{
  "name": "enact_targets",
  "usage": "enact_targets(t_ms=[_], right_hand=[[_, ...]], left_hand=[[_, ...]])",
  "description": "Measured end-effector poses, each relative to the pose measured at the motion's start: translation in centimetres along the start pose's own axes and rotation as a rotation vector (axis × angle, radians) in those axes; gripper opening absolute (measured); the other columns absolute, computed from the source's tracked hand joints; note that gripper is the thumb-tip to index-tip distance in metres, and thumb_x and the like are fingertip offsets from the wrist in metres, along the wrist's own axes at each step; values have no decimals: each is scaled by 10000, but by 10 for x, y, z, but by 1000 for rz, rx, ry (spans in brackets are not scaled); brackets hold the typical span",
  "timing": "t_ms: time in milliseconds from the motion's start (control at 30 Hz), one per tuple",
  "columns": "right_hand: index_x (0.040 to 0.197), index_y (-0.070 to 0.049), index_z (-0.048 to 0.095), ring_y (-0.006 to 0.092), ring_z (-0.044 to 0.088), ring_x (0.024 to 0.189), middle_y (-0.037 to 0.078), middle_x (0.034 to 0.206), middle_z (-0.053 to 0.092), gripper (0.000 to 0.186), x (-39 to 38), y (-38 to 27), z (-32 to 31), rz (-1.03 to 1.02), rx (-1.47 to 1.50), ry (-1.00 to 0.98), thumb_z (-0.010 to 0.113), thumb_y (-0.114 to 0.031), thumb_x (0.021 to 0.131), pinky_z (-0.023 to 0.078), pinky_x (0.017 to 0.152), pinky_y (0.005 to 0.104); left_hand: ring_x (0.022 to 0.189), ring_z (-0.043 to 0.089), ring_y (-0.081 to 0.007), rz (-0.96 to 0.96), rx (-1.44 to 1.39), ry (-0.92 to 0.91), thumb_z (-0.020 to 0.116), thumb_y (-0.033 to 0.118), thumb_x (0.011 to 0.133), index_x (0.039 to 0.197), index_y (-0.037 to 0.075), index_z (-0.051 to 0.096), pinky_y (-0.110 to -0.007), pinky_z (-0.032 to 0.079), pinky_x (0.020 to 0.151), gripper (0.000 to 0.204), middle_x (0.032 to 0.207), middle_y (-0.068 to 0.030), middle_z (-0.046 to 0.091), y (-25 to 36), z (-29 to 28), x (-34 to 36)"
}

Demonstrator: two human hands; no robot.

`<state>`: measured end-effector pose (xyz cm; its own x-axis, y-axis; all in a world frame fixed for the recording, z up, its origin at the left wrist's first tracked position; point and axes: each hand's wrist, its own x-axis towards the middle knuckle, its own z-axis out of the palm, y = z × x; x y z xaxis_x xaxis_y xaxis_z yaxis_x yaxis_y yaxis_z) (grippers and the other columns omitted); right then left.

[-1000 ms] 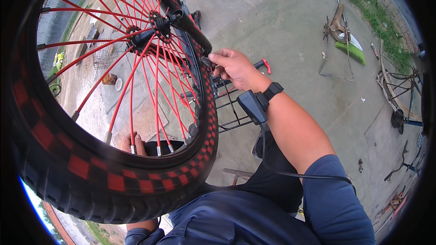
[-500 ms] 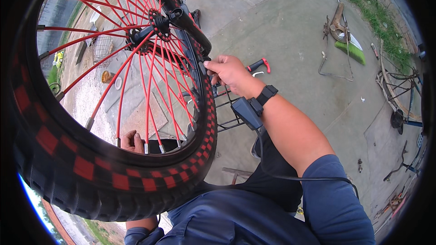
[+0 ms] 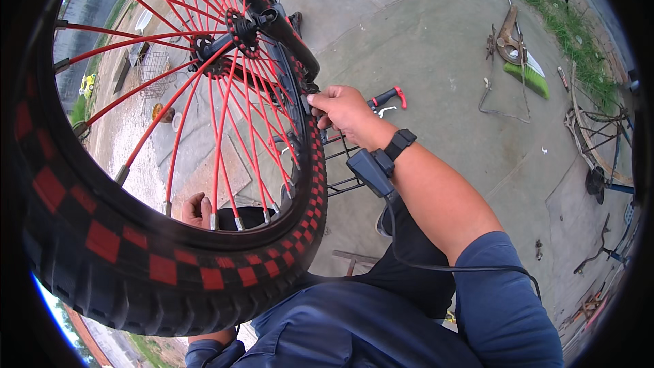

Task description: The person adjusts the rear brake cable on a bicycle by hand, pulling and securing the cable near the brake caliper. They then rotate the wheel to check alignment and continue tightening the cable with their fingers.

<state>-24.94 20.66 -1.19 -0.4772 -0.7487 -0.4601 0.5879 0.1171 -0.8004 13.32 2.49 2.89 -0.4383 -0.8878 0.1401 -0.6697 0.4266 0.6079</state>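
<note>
A bicycle wheel (image 3: 158, 267) with a black tyre, red checks and red spokes fills the left side, its hub (image 3: 211, 54) held at the black fork (image 3: 293, 44). By the lower end of the fork, my right hand (image 3: 344, 112) has thumb and fingers pinched at the wheel's right edge, against a dark part at the rim. The fingertips are partly hidden, so what they grip is unclear. Between the spokes my left hand (image 3: 196, 211) shows behind the near rim. Its visible fingers are curled, while the tyre covers the rest of it.
Beyond my right hand are a handlebar grip (image 3: 388, 99) and a black wire rack (image 3: 344, 163). A green broom (image 3: 528, 78) lies at the upper right. Bicycle parts (image 3: 606, 163) lie along the right side. A wire basket (image 3: 154, 71) shows through the spokes.
The wheel has turned slightly clockwise, its near edge and spokes shifting to the left. Both hands stay in almost the same places.
</note>
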Motion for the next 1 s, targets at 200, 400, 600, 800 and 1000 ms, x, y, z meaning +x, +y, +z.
enact_targets(t_ms=[200, 400, 600, 800, 1000], right_hand=[[942, -68, 649, 93, 618, 581, 13, 835, 671, 215, -1, -2, 1, 29, -23, -6, 702, -274, 973, 367, 468, 238], [949, -66, 648, 94, 621, 581, 15, 837, 673, 214, 0, -1, 0, 24, -14, -8, 702, -272, 972, 376, 474, 238], [939, -63, 649, 92, 621, 580, 16, 833, 673, 222, 1, -1, 1, -3, 21, -7, 706, -275, 970, 379, 475, 239], [925, -67, 647, 86, 612, 584, 13, 825, 672, 226, 2, 1, 2, -10, 37, 0, 704, -281, 972, 392, 496, 244], [914, -66, 650, 86, 601, 581, 8, 817, 667, 227, 4, 1, 6, -33, 37, 8, 702, -279, 973, 395, 512, 241]], left_hand=[[677, 589, -78, 23, -59, 18, 629, 256, 1035, 1166, 27, 619, -227, 470, 619, 265, 770, -19, 632, -1, 0, -2], [713, 642, -100, -44, -66, -22, 622, 127, 1026, 1170, -35, 617, -251, 544, 648, 217, 888, -70, 667, 11, -1, -2], [689, 618, -92, -86, -141, 1, 620, 123, 1025, 1160, -30, 616, -244, 526, 622, 204, 858, -56, 649, 15, 2, -3], [696, 546, -69, -145, -294, 34, 616, 152, 1031, 1173, 10, 617, -232, 477, 628, 201, 846, -19, 622, 6, 9, -7], [685, 505, -55, -200, -361, 47, 611, 171, 1035, 1173, 43, 619, -217, 429, 605, 188, 823, 9, 585, 24, 11, -10]])
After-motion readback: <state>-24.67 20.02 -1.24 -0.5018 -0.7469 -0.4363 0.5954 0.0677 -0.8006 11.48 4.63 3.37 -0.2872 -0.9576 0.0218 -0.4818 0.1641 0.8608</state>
